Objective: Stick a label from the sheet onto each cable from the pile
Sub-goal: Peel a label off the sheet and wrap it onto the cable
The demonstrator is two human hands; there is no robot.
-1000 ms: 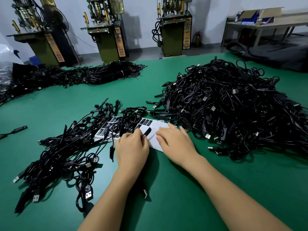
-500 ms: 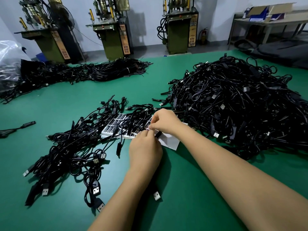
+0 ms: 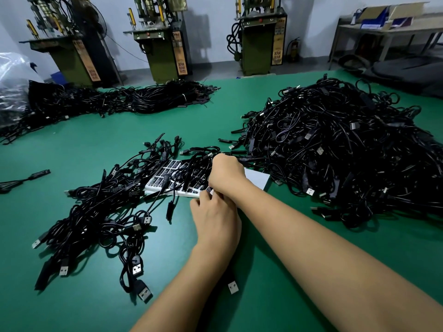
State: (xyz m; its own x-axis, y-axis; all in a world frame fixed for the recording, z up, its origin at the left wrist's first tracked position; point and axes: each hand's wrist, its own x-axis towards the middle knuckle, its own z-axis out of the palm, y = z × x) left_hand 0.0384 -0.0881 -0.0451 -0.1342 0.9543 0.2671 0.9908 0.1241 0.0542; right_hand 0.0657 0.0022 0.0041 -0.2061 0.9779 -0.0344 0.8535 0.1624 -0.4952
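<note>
On the green desk [image 3: 100,144], the label sheet [image 3: 165,179] lies half under loose black cables, between the big cable pile [image 3: 335,149] and a smaller heap [image 3: 96,216]; its black labels carry white print too small to read. The right hand [image 3: 226,174] curls its fingers at the sheet's near edge, seemingly pinching a label, while the left hand [image 3: 215,219] sits just beside it, fingers curled over something I cannot make out. The machines [image 3: 165,51] behind bear orange placards with illegible writing.

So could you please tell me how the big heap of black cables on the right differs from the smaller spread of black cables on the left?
The big heap of black cables is tall, dense and tangled; the smaller spread of black cables lies lower and looser. The spread partly covers the white label sheet, which the heap lies just beside. The spread has green tabletop showing between its strands; the heap hides it. Both hold black leads with silver USB plugs.
</note>
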